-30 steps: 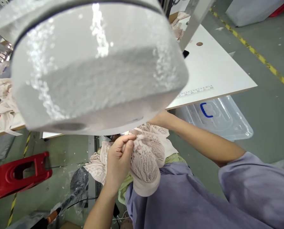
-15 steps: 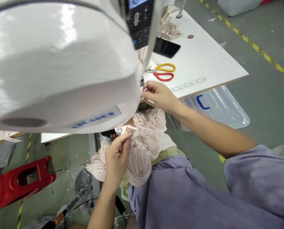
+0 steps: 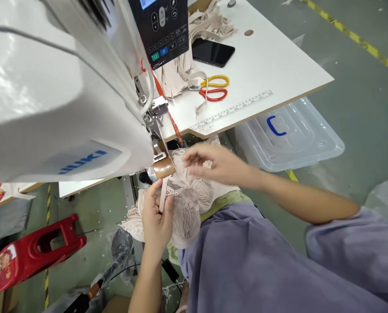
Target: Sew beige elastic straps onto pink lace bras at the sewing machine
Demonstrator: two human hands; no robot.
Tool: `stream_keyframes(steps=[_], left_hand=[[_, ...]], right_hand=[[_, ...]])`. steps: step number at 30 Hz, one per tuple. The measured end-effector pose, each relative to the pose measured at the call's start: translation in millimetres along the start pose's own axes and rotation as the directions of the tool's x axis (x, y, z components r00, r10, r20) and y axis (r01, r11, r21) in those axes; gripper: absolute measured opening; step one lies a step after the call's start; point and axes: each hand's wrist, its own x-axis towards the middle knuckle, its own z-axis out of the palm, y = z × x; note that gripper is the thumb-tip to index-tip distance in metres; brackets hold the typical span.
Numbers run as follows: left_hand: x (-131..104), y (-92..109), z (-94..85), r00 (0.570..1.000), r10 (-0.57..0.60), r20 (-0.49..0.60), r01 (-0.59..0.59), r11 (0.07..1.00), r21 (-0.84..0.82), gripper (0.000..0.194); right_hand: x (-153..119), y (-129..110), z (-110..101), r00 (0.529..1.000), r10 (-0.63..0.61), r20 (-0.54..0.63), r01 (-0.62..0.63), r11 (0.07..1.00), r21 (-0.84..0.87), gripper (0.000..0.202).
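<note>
My left hand (image 3: 157, 217) is closed on the edge of a pale pink lace bra (image 3: 189, 211), with a narrow strap (image 3: 163, 194) standing up between thumb and fingers. The bra's cups hang over my lap, just below the sewing machine's presser foot (image 3: 159, 154) and its rounded arm end (image 3: 164, 167). My right hand (image 3: 216, 164), a little blurred, hovers over the lace to the right of the needle area. Its fingers are curved and apart, with nothing visible in them.
The white sewing machine head (image 3: 66, 108) fills the upper left, beside a control panel (image 3: 164, 32). On the white table (image 3: 278, 56) lie scissors (image 3: 215, 88), a phone (image 3: 213, 52), a clear ruler (image 3: 233, 108) and cut strips (image 3: 210, 24). A lidded plastic box (image 3: 298, 134) stands below.
My right hand has come back from the table edge toward the lace. The strap in my left hand now stands more upright. The view has shifted, showing the needle area and more strips.
</note>
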Motion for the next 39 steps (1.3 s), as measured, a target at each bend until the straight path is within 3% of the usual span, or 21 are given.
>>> stream_keyframes(steps=[2,5,8,17,19,25,31,34,37,39], left_hand=[[-3.6,2.8,0.8,1.0,0.006,0.03,-0.007,0.999,0.031,0.041],[-7.0,5.6,0.3,0.998,0.016,0.066,-0.023,0.993,0.116,0.034],[-7.3,3.8,0.4,0.993,-0.01,0.119,-0.006,0.991,0.132,0.026],[-1.8,-8.9,9.0,0.988,-0.141,0.066,0.149,0.979,-0.136,0.023],[-2.7,-12.3,11.3,0.982,-0.179,0.066,0.19,0.948,-0.255,0.024],[-4.5,-15.2,27.5,0.959,-0.284,0.017,0.245,0.794,-0.556,0.022],[-2.3,-10.3,39.5,0.952,-0.302,-0.046,0.198,0.725,-0.659,0.02],[-2.4,-14.8,34.9,0.954,-0.298,-0.021,0.207,0.712,-0.671,0.02],[-4.1,-24.2,25.7,0.953,-0.303,0.002,0.246,0.77,-0.588,0.022],[-5.8,-31.2,20.2,0.949,-0.316,0.002,0.269,0.805,-0.528,0.024]], right_hand=[[-20.2,-3.0,27.3,0.996,0.037,0.081,-0.044,0.996,0.082,0.033],[-26.0,-1.3,49.9,0.989,0.119,0.083,-0.138,0.953,0.271,0.025],[-24.0,2.5,59.3,0.981,0.162,0.11,-0.194,0.889,0.415,0.019],[-34.6,-1.4,73.5,0.946,0.247,0.21,-0.318,0.827,0.464,0.009],[-34.6,-1.6,76.9,0.937,0.253,0.242,-0.347,0.763,0.545,0.012],[-34.6,-4.5,94.4,0.894,0.323,0.312,-0.434,0.445,0.783,0.017],[-36.5,-5.8,109.0,0.888,0.375,0.265,-0.389,0.306,0.869,0.018],[-35.6,0.9,106.1,0.901,0.344,0.263,-0.386,0.365,0.847,0.019],[-32.9,21.4,93.4,0.932,0.286,0.224,-0.357,0.602,0.714,0.029],[-31.6,43.6,81.7,0.945,0.289,0.151,-0.324,0.789,0.521,0.038]])
